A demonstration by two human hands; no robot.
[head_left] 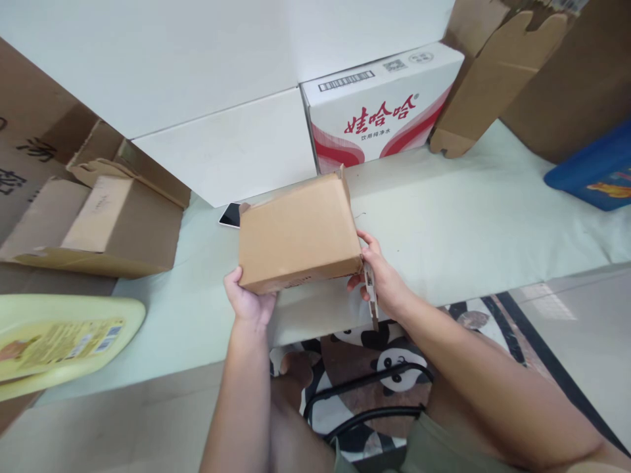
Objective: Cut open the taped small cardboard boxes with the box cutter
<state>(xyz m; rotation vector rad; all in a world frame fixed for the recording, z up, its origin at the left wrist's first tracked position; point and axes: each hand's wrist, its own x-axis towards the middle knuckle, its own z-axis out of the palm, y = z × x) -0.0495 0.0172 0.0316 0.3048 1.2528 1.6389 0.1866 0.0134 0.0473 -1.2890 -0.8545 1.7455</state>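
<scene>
A closed brown cardboard box (300, 236) is held in both hands over the near part of the counter (424, 223), its near side tipped toward the person; whether its far edge rests on the cloth-covered surface cannot be told. The left hand (250, 301) grasps the near left corner, thumb up against the edge and the other fingers tucked mostly out of sight underneath. The right hand (382, 272) is at the right end, its fingers curled around a slim cutter (371, 292) that points down toward the floor, while also steadying the box. Just beyond the box's left end lies a phone (229, 215), partly covered from view. Behind stand a plain white box (231, 154) and, beside it, a white carton (379, 112) with red lettering. Farther out, an opened cardboard box (138, 230) and a pale yellow bottle (69, 341) lie to the left, and a blue container (596, 167) sits to the right. Below is a panda-patterned mat (345, 355).
</scene>
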